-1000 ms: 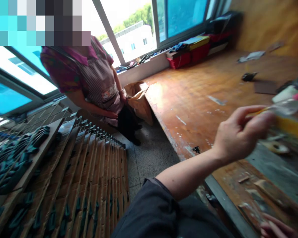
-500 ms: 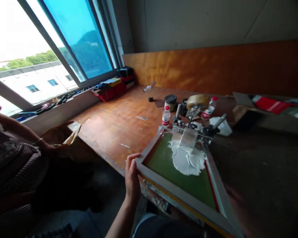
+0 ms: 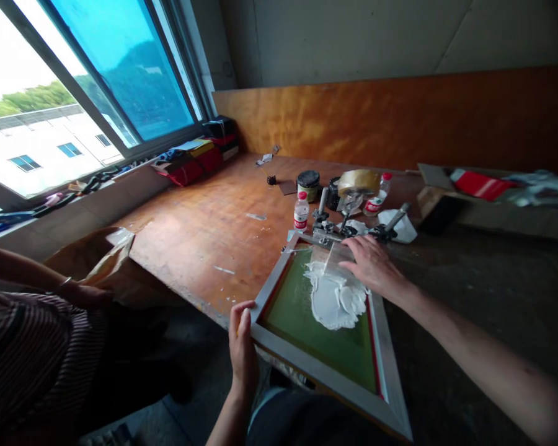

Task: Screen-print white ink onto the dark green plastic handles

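A silk-screen printing frame (image 3: 317, 370) with green mesh lies at the table's near edge, held at its far end by metal hinge clamps (image 3: 328, 228). My left hand (image 3: 243, 347) grips its near left corner, thumb on top. A thick patch of white paste (image 3: 335, 305) covers the middle of the mesh. Two flat translucent scrapers (image 3: 335, 259) rest in the paste's far edge, leaning towards the clamps. My right hand (image 3: 376, 266) reaches over the frame's right side, fingers curled round the top of the right scraper; its palm side is hidden.
Behind the frame stand a red-capped bottle (image 3: 301, 212), a dark-lidded jar (image 3: 308, 184), a tape roll (image 3: 359, 182) and a second bottle (image 3: 377, 195). An open cardboard box (image 3: 434, 186) is at right. Another person's arm (image 3: 81, 292) is at left, by a brown bag (image 3: 116, 260).
My right hand has come from the blurred lower right up to the scraper at the frame's far end. My left hand stays on the frame's corner. The view has shifted slightly.
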